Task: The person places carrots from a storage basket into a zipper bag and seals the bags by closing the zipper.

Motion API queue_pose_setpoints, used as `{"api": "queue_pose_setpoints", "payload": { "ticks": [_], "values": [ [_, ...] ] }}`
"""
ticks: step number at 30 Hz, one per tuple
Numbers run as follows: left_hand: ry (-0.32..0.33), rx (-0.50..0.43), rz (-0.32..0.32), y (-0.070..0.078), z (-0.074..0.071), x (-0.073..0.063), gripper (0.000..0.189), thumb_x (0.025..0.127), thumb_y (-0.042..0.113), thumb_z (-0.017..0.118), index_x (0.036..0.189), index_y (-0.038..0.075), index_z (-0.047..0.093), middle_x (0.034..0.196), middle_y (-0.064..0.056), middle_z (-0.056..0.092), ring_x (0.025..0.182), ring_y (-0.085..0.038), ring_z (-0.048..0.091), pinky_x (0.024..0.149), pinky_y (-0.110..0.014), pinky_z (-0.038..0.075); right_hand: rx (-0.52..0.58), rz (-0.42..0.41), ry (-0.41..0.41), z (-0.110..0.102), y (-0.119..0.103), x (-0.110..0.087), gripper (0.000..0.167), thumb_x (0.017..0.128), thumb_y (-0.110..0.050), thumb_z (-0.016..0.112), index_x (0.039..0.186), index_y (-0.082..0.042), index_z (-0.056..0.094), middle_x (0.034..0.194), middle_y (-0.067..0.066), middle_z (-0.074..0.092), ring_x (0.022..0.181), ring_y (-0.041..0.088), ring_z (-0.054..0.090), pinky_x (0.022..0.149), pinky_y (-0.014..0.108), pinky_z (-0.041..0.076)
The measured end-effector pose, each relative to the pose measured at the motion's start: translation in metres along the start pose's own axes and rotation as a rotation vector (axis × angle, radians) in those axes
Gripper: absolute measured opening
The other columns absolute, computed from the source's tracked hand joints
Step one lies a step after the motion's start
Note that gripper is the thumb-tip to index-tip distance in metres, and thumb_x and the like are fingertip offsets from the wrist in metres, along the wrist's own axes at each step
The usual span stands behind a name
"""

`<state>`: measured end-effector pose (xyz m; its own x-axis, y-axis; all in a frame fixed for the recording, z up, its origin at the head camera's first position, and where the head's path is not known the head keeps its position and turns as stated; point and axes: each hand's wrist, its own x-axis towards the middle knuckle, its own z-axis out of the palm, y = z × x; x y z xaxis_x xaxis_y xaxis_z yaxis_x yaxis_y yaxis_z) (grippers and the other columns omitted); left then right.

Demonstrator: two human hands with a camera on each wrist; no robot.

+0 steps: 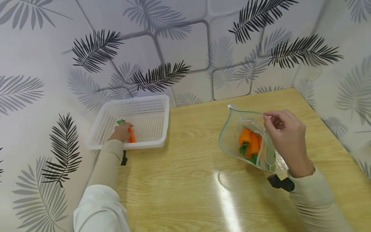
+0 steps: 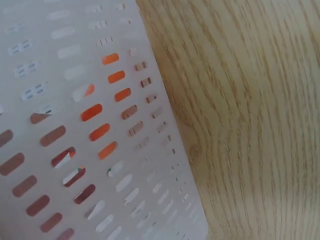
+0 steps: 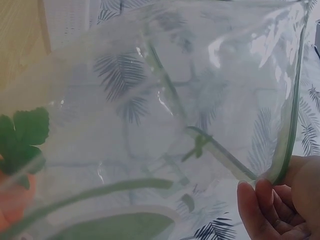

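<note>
Left hand (image 1: 121,132) grips a carrot (image 1: 131,137) in a white basket (image 1: 146,144); right hand (image 1: 288,135) pinches the rim of a clear bag (image 1: 230,140) holding carrots (image 1: 253,145).

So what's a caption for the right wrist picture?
Fingers pinch a clear, green-rimmed bag, with green leaves at left.

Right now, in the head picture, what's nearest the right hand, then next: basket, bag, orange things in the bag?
1. Bag: right hand pinches its rim.
2. Orange things: inside, left of the hand.
3. Basket: farthest left.
</note>
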<state>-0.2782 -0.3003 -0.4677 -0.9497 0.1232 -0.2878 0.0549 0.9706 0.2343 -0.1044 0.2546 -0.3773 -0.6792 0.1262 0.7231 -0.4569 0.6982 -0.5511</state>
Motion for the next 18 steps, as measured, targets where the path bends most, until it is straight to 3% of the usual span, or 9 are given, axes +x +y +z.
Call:
{"api": "queue_pose_setpoints", "payload": {
  "ticks": [5, 10, 13, 18],
  "values": [
    [0.084, 0.035, 0.005, -0.005, 0.005, -0.001, 0.044, 0.088, -0.004, 0.049, 0.131, 0.000, 0.046, 0.137, -0.027, 0.033, 0.117, -0.057, 0.028, 0.095, -0.063, 0.030, 0.004, 0.000, 0.003, 0.001, 0.001, 0.000, 0.010, 0.084, -0.005, 0.065, 0.090, 0.000, 0.071, 0.071, 0.004, 0.057, 0.064, 0.001, 0.050, 0.060, 0.005, 0.041],
    [0.162, 0.147, 0.005, -0.007, 0.010, 0.000, 0.039, 0.087, -0.002, 0.055, 0.126, 0.003, 0.054, 0.126, -0.025, 0.047, 0.111, -0.051, 0.035, 0.090, -0.060, 0.036, 0.005, -0.003, 0.000, 0.002, 0.000, 0.000, 0.010, 0.083, -0.005, 0.065, 0.090, 0.000, 0.071, 0.071, 0.004, 0.057, 0.063, 0.002, 0.050, 0.060, 0.005, 0.041],
    [0.158, 0.171, -0.028, -0.009, 0.013, 0.003, 0.038, 0.087, 0.002, 0.058, 0.124, 0.004, 0.056, 0.120, -0.023, 0.053, 0.105, -0.048, 0.040, 0.086, -0.060, 0.036, 0.004, 0.001, -0.002, 0.003, -0.001, 0.000, 0.009, 0.084, -0.005, 0.065, 0.090, 0.000, 0.071, 0.071, 0.004, 0.057, 0.064, 0.003, 0.050, 0.060, 0.005, 0.041],
    [0.083, 0.183, -0.074, -0.013, 0.015, 0.005, 0.037, 0.090, 0.013, 0.055, 0.126, 0.006, 0.053, 0.119, -0.023, 0.056, 0.098, -0.047, 0.047, 0.084, -0.061, 0.036, -0.001, 0.002, -0.007, 0.003, -0.002, -0.001, 0.009, 0.084, -0.004, 0.065, 0.090, 0.000, 0.071, 0.071, 0.004, 0.057, 0.063, 0.003, 0.049, 0.059, 0.005, 0.040]
  ]
}}
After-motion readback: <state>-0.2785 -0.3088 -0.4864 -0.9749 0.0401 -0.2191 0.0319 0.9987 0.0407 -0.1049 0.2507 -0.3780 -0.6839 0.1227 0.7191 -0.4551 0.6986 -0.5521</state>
